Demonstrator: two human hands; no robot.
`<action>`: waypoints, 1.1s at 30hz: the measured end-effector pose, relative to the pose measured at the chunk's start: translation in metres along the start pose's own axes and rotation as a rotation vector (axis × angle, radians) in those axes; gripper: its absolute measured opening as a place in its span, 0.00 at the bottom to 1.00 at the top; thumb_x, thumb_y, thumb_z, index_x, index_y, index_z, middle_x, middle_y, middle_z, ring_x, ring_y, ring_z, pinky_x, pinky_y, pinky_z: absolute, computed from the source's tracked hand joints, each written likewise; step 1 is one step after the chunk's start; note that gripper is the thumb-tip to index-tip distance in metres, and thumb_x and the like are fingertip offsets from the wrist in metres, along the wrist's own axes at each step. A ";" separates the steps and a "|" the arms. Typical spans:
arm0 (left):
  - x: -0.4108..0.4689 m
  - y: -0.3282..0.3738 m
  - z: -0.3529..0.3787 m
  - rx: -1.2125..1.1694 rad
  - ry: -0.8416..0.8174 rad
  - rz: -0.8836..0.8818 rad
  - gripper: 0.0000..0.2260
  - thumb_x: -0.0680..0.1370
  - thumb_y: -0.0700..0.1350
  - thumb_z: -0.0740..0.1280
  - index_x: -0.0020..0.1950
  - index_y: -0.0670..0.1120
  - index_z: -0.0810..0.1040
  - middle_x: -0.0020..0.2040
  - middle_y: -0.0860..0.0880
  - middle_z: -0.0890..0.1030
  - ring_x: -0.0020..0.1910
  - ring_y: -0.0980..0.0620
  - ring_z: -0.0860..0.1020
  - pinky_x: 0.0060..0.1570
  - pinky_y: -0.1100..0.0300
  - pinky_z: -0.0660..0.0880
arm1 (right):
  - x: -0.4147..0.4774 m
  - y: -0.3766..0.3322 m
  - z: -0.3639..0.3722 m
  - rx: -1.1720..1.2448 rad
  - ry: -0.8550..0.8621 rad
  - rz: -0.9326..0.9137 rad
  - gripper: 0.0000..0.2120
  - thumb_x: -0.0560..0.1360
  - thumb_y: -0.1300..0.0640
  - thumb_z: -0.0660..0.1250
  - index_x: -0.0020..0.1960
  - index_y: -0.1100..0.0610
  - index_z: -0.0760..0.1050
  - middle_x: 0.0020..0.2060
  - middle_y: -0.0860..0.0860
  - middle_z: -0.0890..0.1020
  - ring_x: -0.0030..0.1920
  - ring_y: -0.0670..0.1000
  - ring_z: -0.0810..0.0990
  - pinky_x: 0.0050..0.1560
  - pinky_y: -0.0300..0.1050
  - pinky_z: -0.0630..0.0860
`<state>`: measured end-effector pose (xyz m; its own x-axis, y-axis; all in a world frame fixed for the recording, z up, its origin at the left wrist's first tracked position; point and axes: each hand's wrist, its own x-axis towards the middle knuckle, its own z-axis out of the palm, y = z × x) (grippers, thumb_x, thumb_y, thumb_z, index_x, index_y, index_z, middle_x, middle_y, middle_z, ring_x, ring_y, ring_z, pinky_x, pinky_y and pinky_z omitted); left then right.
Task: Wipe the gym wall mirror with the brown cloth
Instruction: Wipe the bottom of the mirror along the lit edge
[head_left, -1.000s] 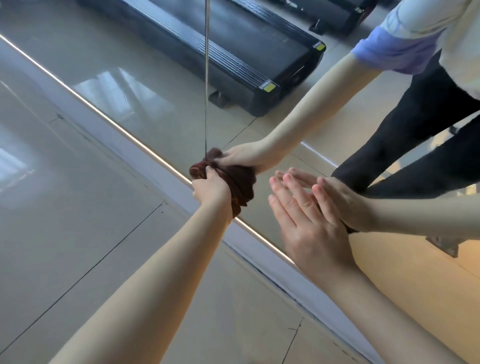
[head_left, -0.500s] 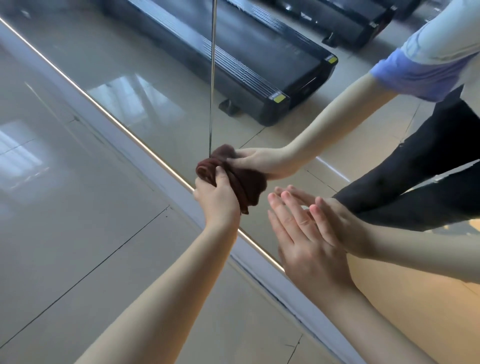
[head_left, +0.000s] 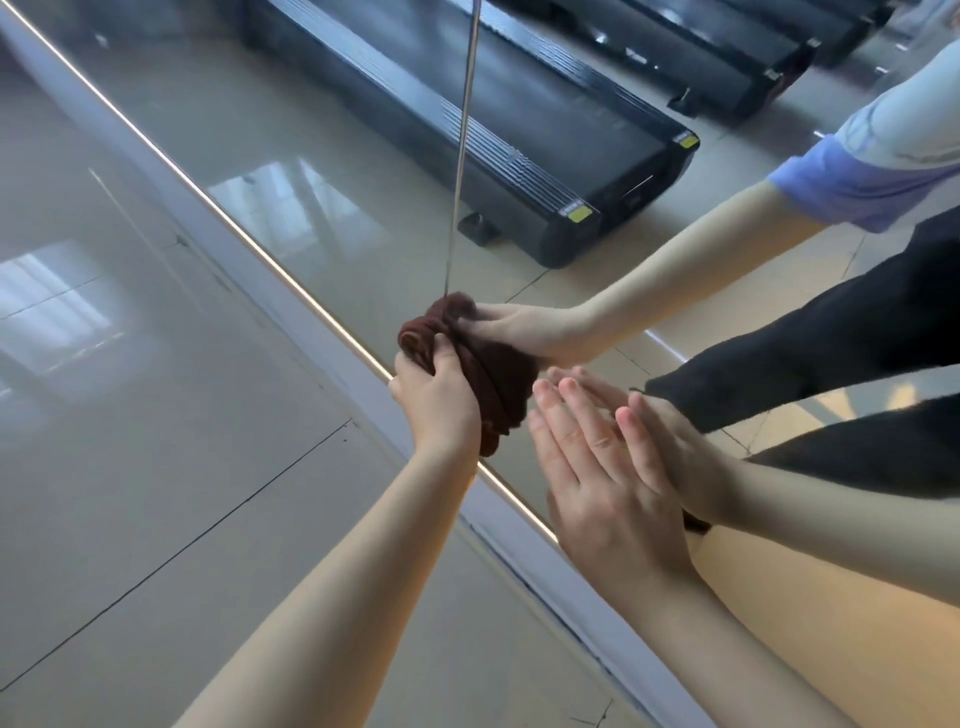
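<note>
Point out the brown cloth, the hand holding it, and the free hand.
brown cloth (head_left: 501, 395): head view, bunched folds beside the knuckles.
left hand (head_left: 439, 402): head view, back of the hand gripping the cloth.
right hand (head_left: 602, 483): head view, back of the flat hand on the mirror.

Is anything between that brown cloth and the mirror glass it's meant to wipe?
Nothing visible. The left hand presses the bunched brown cloth straight against the mirror, by the vertical seam. The right hand lies flat on the glass beside it.

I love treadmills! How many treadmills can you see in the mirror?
3, all reflections: the nearest treadmill fills the mirror's upper middle, a second treadmill lies behind it, and a third treadmill shows at the top right. More may be out of frame.
</note>
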<state>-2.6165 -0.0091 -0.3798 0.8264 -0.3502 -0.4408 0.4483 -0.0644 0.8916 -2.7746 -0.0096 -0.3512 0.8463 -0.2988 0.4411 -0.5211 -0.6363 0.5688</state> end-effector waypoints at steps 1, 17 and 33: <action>0.005 0.002 0.001 -0.025 0.035 -0.004 0.14 0.84 0.51 0.59 0.67 0.47 0.72 0.66 0.45 0.73 0.60 0.48 0.76 0.64 0.51 0.72 | 0.005 -0.003 0.000 0.018 0.010 0.009 0.24 0.78 0.58 0.57 0.73 0.61 0.70 0.74 0.57 0.65 0.75 0.54 0.61 0.79 0.53 0.41; 0.085 0.029 -0.013 -0.083 0.076 -0.165 0.11 0.84 0.50 0.60 0.64 0.49 0.74 0.64 0.44 0.76 0.60 0.46 0.77 0.63 0.54 0.73 | 0.075 -0.028 0.015 0.204 0.125 -0.045 0.19 0.81 0.64 0.55 0.69 0.61 0.75 0.70 0.57 0.74 0.72 0.55 0.66 0.78 0.54 0.47; 0.074 0.061 -0.027 -0.029 -0.074 0.010 0.04 0.82 0.49 0.63 0.53 0.50 0.75 0.60 0.45 0.77 0.54 0.51 0.79 0.55 0.57 0.78 | 0.136 -0.052 0.024 0.188 0.109 -0.048 0.19 0.81 0.63 0.54 0.69 0.63 0.74 0.71 0.58 0.72 0.74 0.56 0.66 0.78 0.53 0.48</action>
<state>-2.5183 -0.0141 -0.3608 0.8041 -0.4191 -0.4217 0.4504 -0.0336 0.8922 -2.6303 -0.0345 -0.3374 0.8476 -0.1928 0.4944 -0.4417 -0.7727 0.4560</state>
